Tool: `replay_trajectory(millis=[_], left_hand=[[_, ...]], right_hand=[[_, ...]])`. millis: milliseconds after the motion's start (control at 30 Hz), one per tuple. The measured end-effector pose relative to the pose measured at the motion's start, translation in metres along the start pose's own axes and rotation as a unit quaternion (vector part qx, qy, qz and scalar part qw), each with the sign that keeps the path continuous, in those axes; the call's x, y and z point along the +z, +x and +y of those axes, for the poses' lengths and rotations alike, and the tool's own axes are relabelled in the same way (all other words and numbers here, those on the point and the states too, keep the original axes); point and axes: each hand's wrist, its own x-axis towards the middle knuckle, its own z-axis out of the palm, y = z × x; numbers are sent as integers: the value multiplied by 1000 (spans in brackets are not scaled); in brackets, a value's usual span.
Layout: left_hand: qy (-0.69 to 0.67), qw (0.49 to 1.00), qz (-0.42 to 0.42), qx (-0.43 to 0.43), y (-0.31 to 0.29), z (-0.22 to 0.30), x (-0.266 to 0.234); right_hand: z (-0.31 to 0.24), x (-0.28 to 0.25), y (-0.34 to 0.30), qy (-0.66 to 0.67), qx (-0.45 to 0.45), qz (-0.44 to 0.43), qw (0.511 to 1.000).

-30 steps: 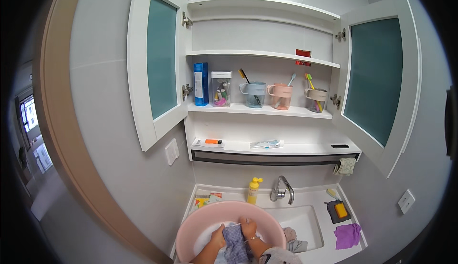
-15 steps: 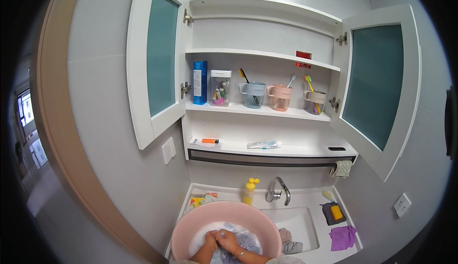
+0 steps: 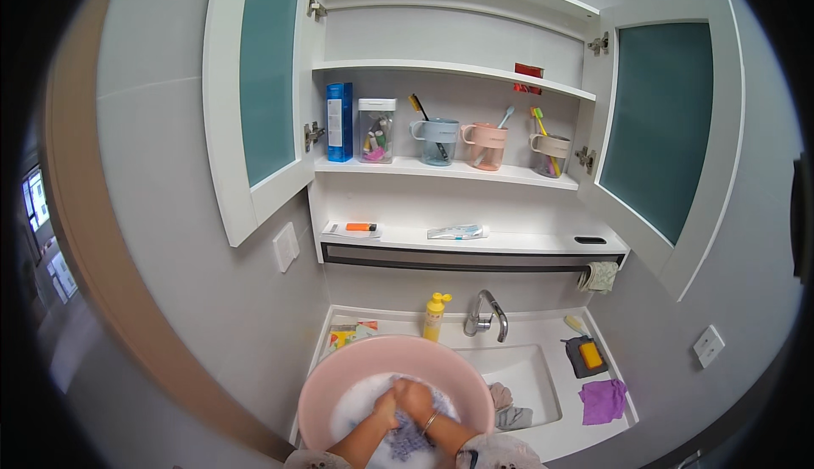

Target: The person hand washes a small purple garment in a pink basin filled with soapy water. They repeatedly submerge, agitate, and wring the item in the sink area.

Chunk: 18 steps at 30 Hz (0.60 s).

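Blue-and-white patterned cloth, wet and bunched, down in the suds of a round pink plastic basin resting over the left part of a white sink surface. Gripped and rubbed between left hand and right hand, both closed tight on the fabric, knuckles touching. Scrubbing step, by the look of it; next probably calls for turning the cloth to a fresh patch. Beyond: yellow bottle, chrome tap, purple rag.

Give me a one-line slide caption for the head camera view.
Both hands, left hand and right hand, scrub a patterned cloth in a pink basin of soapy water.
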Motion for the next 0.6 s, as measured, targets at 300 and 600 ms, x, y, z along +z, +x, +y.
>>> replay_trajectory(millis=[300,600], left_hand=[[-123,990,16,71,149,-47,-105],[-82,978,-178,69,144,-53,-105]], right_hand=[[78,60,13,248,156,-13,956],[91,87,17,192,-62,-81,976]])
